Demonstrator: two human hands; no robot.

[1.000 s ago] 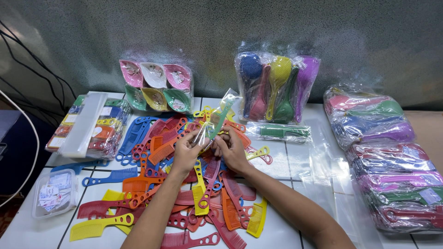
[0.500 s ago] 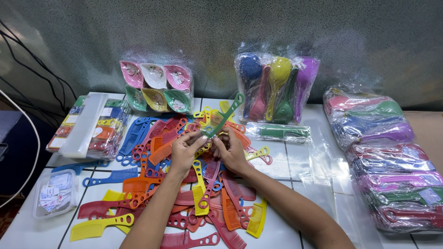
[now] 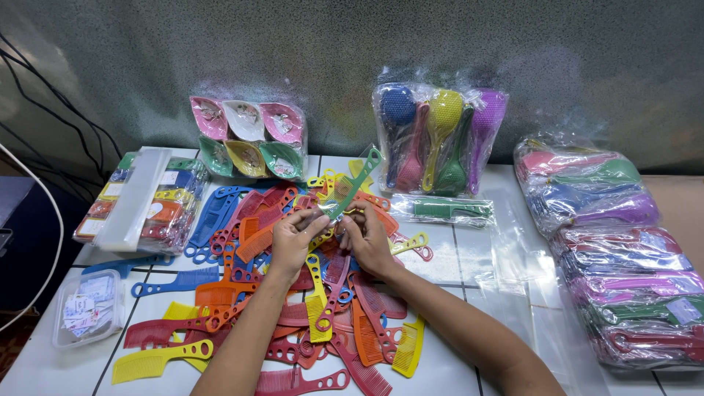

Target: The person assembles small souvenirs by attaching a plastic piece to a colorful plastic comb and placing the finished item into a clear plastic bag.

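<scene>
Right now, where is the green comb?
In the head view, the green comb is mid-table, held by both hands above the comb pile, pointing toward the bagged brushes.

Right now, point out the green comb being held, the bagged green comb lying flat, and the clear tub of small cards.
green comb (image 3: 357, 183), head view, on its handle.
bagged green comb (image 3: 449, 210), head view, mid-length on its spine.
clear tub (image 3: 59, 336), head view, on its left rim.

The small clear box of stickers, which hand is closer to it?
Left. The left hand is over the comb pile, on the box's side; the right hand is beyond it, farther away.
</scene>
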